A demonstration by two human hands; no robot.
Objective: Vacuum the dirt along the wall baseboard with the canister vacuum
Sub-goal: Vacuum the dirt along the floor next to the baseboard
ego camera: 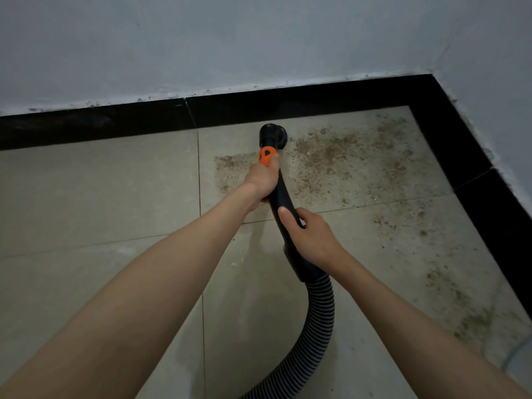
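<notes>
Head view, looking down at a tiled floor [100,197] in a room corner. Landmark: black baseboard [95,122] at the foot of a pale wall [201,38], turning down the right side. Round black nozzle [273,135] down on the floor, just beside the baseboard, close to its far run. Orange collar [266,158] right behind the nozzle, then a black tube [283,194] slanting back, away from the baseboard. Left hand [263,180] wrapped around the tube right behind the collar, fingers curled tight on it, thumb lying along the orange part. Right hand [311,234] farther back from the baseboard, fingers curled around the tube too, thumb on top. Ribbed hose [319,321] joined to the tube's back end, bending down and off the bottom edge. Brown dirt [345,156] spread over the floor to the right of the nozzle, reaching toward the corner of the baseboard. More dirt scattered along the right run of the baseboard. Small dirt patch left of the collar too. Dark specks on the wall just above the baseboard. Both bare arms stretched out toward the baseboard.
</notes>
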